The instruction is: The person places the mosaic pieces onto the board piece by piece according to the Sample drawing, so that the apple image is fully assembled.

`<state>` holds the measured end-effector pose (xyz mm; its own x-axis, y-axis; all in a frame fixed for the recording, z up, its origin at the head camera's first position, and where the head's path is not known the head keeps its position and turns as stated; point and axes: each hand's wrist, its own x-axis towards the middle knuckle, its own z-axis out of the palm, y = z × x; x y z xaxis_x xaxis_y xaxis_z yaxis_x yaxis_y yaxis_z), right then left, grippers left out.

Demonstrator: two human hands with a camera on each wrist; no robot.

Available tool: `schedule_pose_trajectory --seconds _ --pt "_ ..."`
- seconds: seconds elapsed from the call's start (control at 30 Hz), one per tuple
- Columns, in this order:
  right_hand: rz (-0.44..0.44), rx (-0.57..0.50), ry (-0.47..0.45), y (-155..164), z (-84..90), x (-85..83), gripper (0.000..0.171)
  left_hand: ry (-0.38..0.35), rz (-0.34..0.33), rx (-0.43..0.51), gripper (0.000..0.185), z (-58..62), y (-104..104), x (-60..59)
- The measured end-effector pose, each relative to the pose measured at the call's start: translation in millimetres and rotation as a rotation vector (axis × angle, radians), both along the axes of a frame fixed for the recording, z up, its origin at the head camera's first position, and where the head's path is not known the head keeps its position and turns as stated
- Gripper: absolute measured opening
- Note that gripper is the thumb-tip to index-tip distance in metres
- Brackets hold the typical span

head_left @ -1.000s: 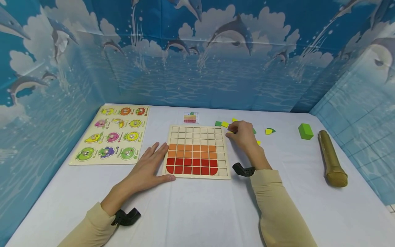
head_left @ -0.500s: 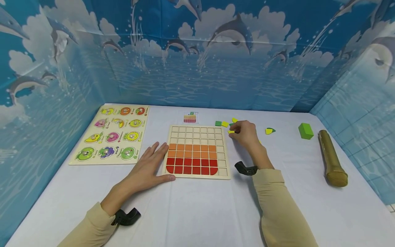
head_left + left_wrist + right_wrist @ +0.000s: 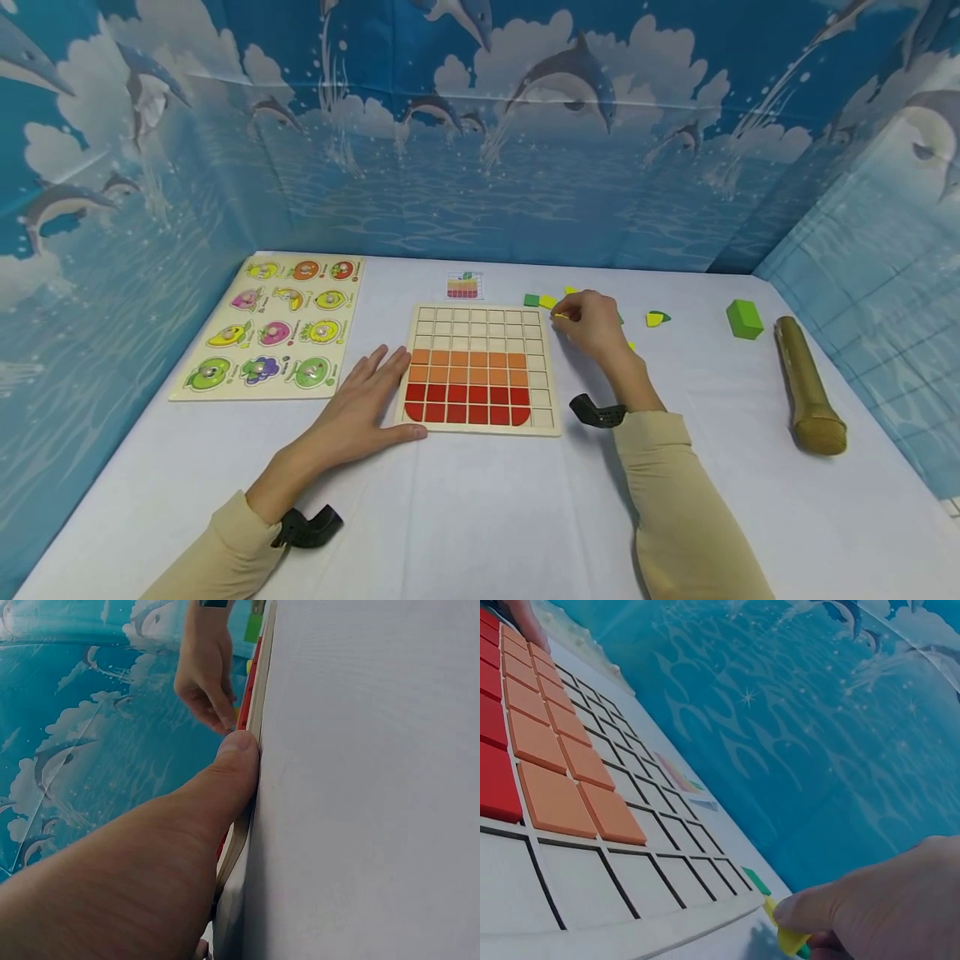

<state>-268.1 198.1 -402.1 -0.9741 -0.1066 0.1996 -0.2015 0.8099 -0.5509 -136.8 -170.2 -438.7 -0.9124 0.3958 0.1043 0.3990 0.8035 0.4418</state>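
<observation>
A wooden grid board (image 3: 552,417) lies mid-table, with two rows of red tiles (image 3: 456,393) at its near side and two rows of orange tiles (image 3: 468,359) beyond them. My left hand (image 3: 363,410) rests on the board's left edge, fingers spread. In the left wrist view its thumb (image 3: 229,769) touches the near edge. Beyond the board's right edge, my right hand (image 3: 590,323) pinches a yellow tile (image 3: 791,941) between thumb and fingers. Around it lie a green tile (image 3: 532,300), another yellow tile (image 3: 548,302) and more pieces partly hidden by the hand.
A picture card (image 3: 464,286) lies behind the board. On the left is a fruit puzzle board (image 3: 281,287). Farther right are a yellow-and-green piece pair (image 3: 656,318), a green block (image 3: 744,319) and a brown club-shaped object (image 3: 808,387). A dolphin-print curtain (image 3: 480,192) backs the table.
My right hand shifted slightly right, then a little back left, staying among the loose tiles. The yellow tile at its fingertips moved slightly with it. My left hand and the board stayed put.
</observation>
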Motion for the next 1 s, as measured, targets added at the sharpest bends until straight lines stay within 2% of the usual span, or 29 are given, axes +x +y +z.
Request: schedule_pose_trajectory --seconds 0.17,0.33,0.5,0.8,1.0 --pt "0.024 -0.07 0.067 -6.4 6.6 2.3 0.014 0.005 -0.002 0.005 0.115 0.6 0.3 -0.3" --pt "0.063 -0.141 0.092 -20.2 12.0 7.9 0.012 0.004 -0.001 0.0 0.115 0.8 0.2 -0.6" --pt "0.103 -0.189 0.073 -41.5 9.5 14.0 0.009 0.008 -0.004 -0.001 0.115 -0.1 -0.2 -0.2" --pt "0.142 -0.267 -0.026 -86.8 3.8 27.9 0.009 -0.014 0.005 -0.008 0.116 -2.0 0.4 1.5" --pt "0.167 -0.302 -0.038 -119.5 4.5 27.7 0.008 -0.012 0.017 -0.007 0.116 -1.0 1.5 0.0"
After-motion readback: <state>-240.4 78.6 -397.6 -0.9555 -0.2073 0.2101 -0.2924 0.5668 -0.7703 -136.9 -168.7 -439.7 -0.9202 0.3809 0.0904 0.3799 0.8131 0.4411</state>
